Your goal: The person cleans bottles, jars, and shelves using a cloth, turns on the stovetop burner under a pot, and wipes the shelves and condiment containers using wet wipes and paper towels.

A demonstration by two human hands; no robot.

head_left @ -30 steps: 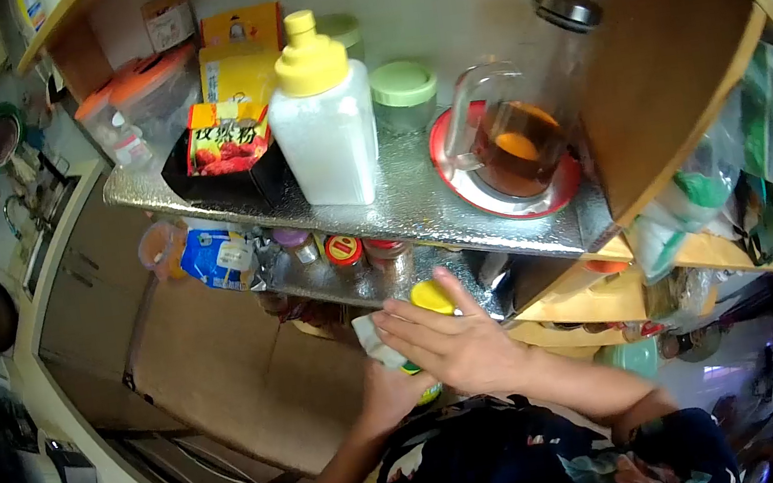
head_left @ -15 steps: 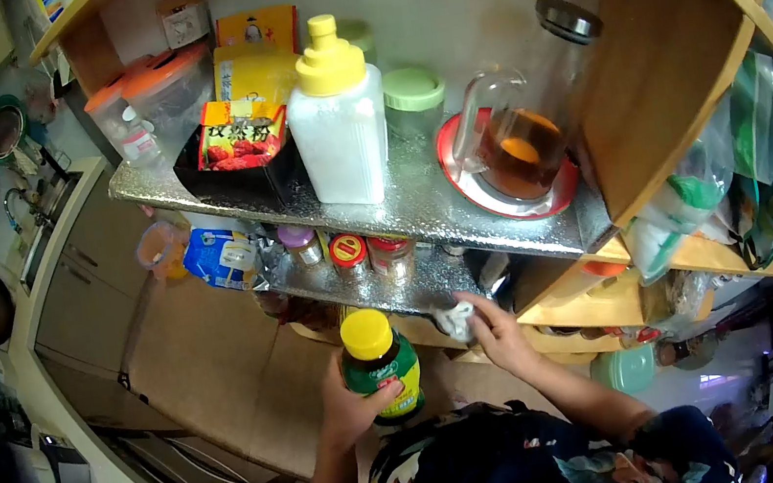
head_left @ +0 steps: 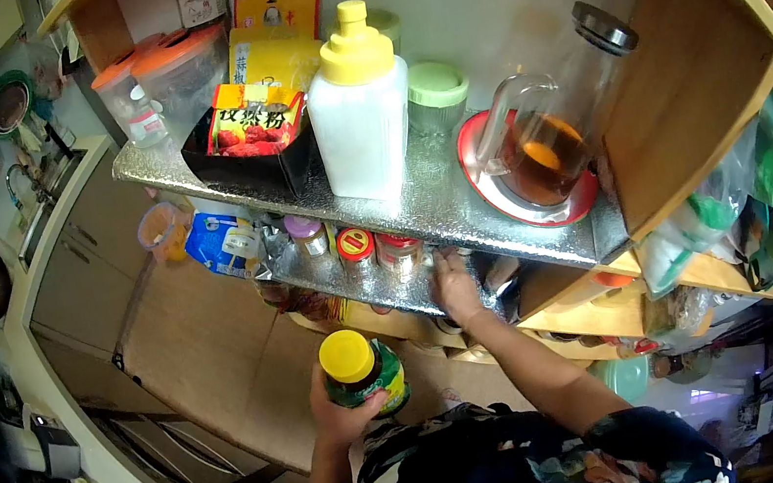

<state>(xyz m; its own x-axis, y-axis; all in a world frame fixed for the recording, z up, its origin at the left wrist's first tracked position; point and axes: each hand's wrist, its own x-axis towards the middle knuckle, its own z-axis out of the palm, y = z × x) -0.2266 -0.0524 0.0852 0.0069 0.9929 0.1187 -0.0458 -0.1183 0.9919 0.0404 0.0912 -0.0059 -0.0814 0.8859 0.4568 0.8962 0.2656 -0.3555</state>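
A green container with a yellow lid (head_left: 348, 358) is upright in my left hand (head_left: 340, 414), whose fingers wrap round its side. My right hand (head_left: 454, 283) reaches onto the lower foil-covered shelf (head_left: 353, 284), just right of a red-lidded jar (head_left: 399, 252). Its fingertips are partly hidden under the upper shelf's edge, and the white cloth is not clearly visible there. Another jar with a red and yellow lid (head_left: 356, 246) and a purple-lidded jar (head_left: 307, 235) stand farther left.
The upper shelf (head_left: 440, 196) holds a white bottle with a yellow cap (head_left: 361, 126), a black box of packets (head_left: 243, 173), a green-lidded jar (head_left: 436, 96) and a glass pitcher of brown liquid (head_left: 548, 159). Bags (head_left: 700, 222) hang at right.
My right hand has moved from the lower shelf's front edge deeper onto it, beside the jars. The yellow-lidded container in my left hand has shifted slightly left and down.
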